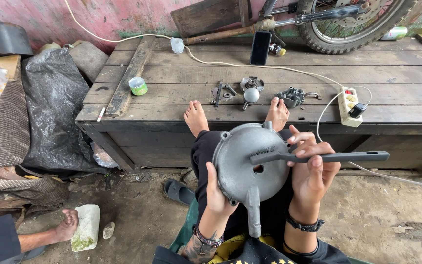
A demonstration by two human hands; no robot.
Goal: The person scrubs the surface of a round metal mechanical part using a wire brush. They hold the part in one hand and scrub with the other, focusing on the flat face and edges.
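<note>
Cover: round grey metal cover [242,168] gripped by left hand [218,195]; surface looks largely clean
Brush: right hand [313,173] fingers clenched on dark brush [318,157]; bristles on cover; scrubbing seemingly unfinished
Table: small parts [251,90] wait on wooden table [391,73]

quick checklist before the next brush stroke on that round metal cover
1. Left hand grips the round metal cover at its lower edge: ok.
2. Right hand holds the dark brush by its handle: ok.
3. Bristles laid on the cover's face near the centre hole: ok.
4. Cover braced on the lap, feet propped on the wooden bench: ok.
5. Small metal parts lie on the bench beyond the feet, apart from the work: ok.
6. How clean the cover is: cannot tell.
</note>
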